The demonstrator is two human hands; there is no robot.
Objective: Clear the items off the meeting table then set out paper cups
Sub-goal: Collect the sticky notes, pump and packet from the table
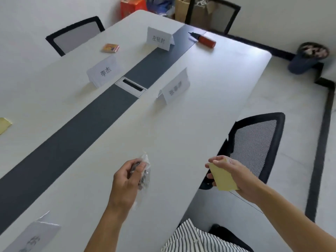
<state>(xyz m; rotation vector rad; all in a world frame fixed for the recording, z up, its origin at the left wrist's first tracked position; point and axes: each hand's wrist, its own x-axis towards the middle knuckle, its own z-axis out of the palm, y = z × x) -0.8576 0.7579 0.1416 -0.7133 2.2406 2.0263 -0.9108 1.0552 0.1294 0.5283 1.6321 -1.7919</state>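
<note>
Left hand [125, 180] grips one clear plastic bag [146, 176] above the white table [200, 124]; right hand [238, 171] pinches one yellow pad [223, 178] just past the table's right edge. On the table lie one yellow sheet [4, 124], one orange box [110, 48], four name cards [104, 71] and one red tube [206, 41].

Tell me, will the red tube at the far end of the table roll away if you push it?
Probably yes. The red tube is round and lies on its side on the smooth table, so a sideways push would likely roll it. Its narrow black tip may make it curve. It looks stiff, probably light.
</note>
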